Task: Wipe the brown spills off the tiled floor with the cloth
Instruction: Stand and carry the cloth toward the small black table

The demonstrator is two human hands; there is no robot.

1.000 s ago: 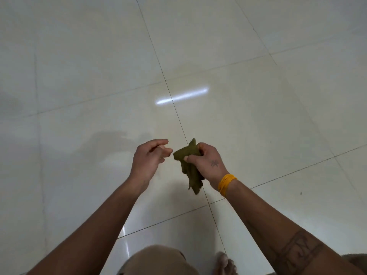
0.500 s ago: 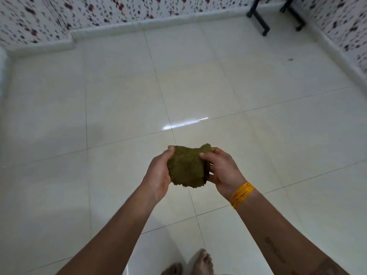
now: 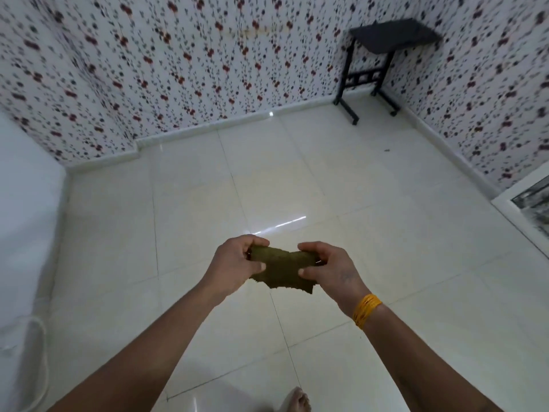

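I have the left hand (image 3: 237, 263) and the right hand (image 3: 329, 267) each clamped on an end of the olive cloth (image 3: 280, 270), stretched above the tiled floor (image 3: 386, 233).

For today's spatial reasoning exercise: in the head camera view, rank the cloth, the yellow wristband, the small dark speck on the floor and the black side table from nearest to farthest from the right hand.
1. cloth: gripped by the right hand, to its left.
2. yellow wristband: on that wrist, just behind the hand.
3. small dark speck: on the floor, ahead and right.
4. black side table: far corner by the wall.
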